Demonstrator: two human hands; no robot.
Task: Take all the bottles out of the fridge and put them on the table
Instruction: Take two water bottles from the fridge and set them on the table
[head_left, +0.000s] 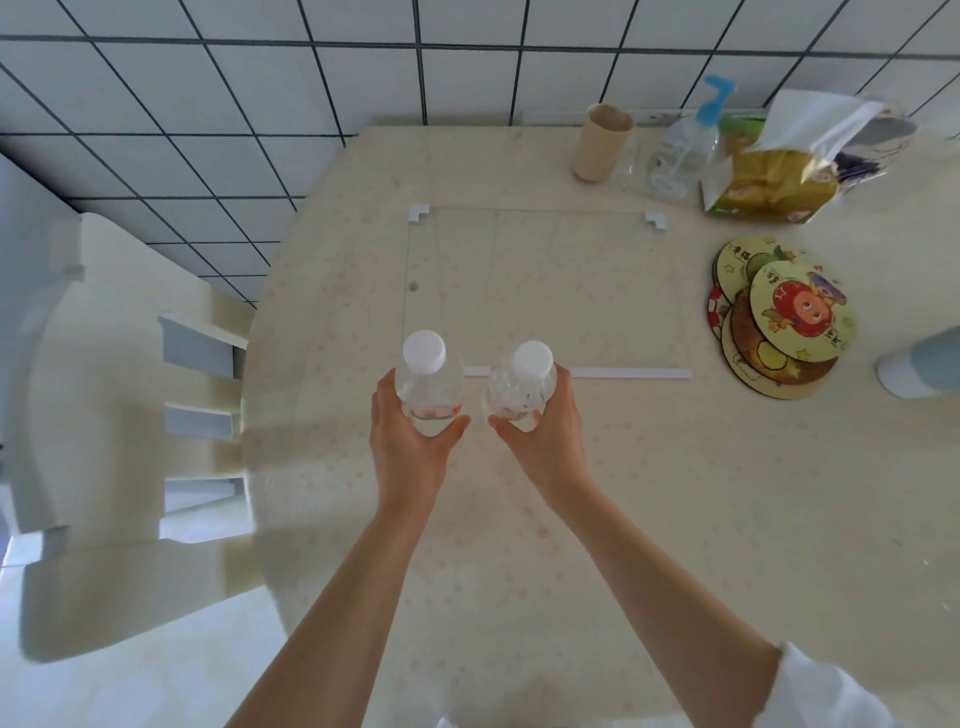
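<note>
Two clear plastic bottles with white caps stand upright side by side over the cream table (623, 519). My left hand (410, 447) grips the left bottle (427, 379) round its lower body. My right hand (545, 436) grips the right bottle (522, 384) the same way. Both bottles are near the front edge of a clear glass sheet (545, 291) with white trim that lies flat on the table. I cannot tell whether the bottle bases touch the tabletop. The fridge is out of view.
At the table's back right stand a beige cup (602, 143), a clear pump bottle with a blue top (685, 145) and a gold bag (774, 182). Round cartoon coasters (779, 322) lie at the right, with a pale blue-white container (919, 364) beyond. A cream chair (119, 374) stands left.
</note>
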